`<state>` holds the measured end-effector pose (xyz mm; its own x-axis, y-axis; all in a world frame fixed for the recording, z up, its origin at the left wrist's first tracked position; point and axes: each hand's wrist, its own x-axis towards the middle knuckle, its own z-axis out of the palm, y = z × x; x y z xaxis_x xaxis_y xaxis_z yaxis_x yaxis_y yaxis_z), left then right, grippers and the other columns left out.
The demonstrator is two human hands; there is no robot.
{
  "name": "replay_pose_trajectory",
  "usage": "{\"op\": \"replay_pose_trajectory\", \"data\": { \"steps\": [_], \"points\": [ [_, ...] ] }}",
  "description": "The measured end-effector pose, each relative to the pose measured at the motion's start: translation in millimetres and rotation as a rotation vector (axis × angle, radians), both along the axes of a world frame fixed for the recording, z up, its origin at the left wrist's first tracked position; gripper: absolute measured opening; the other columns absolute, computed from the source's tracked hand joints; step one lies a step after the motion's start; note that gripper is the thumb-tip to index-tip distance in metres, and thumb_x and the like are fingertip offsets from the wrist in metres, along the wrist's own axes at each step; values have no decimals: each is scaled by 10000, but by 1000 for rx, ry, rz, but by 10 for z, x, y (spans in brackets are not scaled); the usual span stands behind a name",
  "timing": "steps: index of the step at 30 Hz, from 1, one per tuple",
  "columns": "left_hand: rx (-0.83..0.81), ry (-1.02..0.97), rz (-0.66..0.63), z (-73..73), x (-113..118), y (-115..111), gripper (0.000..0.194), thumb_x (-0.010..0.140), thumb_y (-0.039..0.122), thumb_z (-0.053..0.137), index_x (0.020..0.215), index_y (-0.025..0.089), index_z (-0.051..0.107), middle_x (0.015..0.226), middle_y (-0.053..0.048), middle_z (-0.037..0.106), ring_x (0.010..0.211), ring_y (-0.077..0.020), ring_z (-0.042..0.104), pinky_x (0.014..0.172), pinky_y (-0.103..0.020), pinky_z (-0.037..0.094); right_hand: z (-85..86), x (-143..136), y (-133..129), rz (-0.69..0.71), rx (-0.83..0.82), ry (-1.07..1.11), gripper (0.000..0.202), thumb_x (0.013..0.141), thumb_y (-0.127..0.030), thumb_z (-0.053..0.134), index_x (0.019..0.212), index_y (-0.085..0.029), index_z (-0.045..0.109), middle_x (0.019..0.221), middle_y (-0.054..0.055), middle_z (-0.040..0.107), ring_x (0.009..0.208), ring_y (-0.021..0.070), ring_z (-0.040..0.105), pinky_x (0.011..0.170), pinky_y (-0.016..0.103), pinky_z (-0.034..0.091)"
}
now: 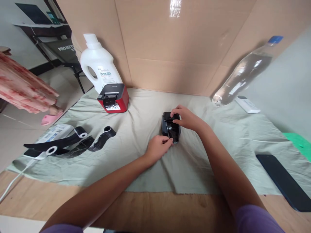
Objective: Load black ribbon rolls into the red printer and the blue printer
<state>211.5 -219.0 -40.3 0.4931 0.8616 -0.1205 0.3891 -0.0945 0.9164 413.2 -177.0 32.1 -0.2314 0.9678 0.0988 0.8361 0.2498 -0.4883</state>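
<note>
A small black label printer [165, 129] sits near the middle of the cloth, with a glossy black strip [173, 131] hanging over its front. My left hand [157, 147] pinches the lower end of that strip between thumb and fingertips. From the right, my right hand [186, 118] has its fingers curled at the printer's top cover, thumb and forefinger on either side of the cover's edge. Part of the cover lies hidden under those fingers. To the left lie black strips on white cores, one of them a small roll [109, 131].
A red and black printer [123, 98] stands before a white detergent bottle [99, 63] at the back left. A clear bottle [247, 74] leans at the right. A dark phone [283, 181] lies front right. A person's pink slipper [51, 118] shows beyond the left edge.
</note>
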Motion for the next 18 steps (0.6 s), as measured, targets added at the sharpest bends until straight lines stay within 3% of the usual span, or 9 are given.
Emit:
{"op": "replay_pose_trajectory", "data": {
  "steps": [7,12,18],
  "points": [
    [-40,-25,-9,-5,-14,-4,435,886,510,501,699,178,712,458,33,516,446,-117,477,499,-241,345,-33,12,82,-135,-94,90,215,818,-178,650,1004,-251,730,1143,75,547,1019,229,573,927,383,466],
    [-69,-23,-18,14,-26,11,435,885,509,500,702,177,715,463,31,525,447,-116,479,499,-240,339,-151,81,143,-304,-343,286,514,805,-276,697,1305,-266,583,1347,93,542,1036,230,603,872,360,498],
    [-93,-20,-11,-7,-2,-1,435,882,518,499,719,180,719,468,27,537,450,-121,480,505,-245,341,-182,66,113,-326,-414,317,531,827,-259,653,1346,-265,539,1358,83,570,1026,227,623,851,339,509]
  ]
}}
